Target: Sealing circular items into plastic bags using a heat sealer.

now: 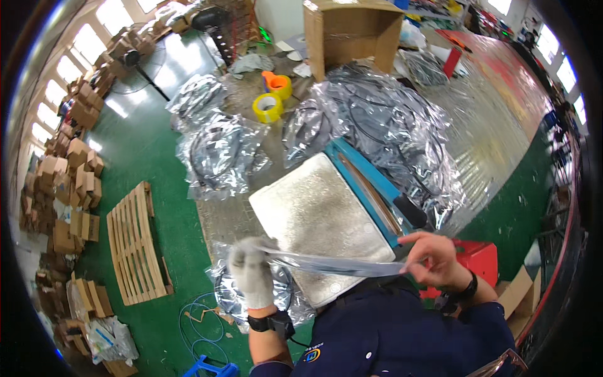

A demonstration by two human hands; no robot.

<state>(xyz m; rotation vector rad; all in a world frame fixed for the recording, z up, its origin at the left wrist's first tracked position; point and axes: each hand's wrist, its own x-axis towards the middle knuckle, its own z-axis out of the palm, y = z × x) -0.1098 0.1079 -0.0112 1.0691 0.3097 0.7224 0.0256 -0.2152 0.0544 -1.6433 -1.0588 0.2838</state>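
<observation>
- Plastic film (339,265), spanning both hands close to the person's body, over the near part of the pale plate (320,217); likely light, limp and slippery, best taken by its two ends.
- Gloved left hand (251,270): fingers appear closed on the left end.
- Bare right hand (432,259): thumb and fingertips pinch the right end.
- Blue bar unit (367,185), along the plate's far right edge.
- Bagged dark coils (383,119), beyond.
- Open cardboard box (355,34), farthest.
</observation>
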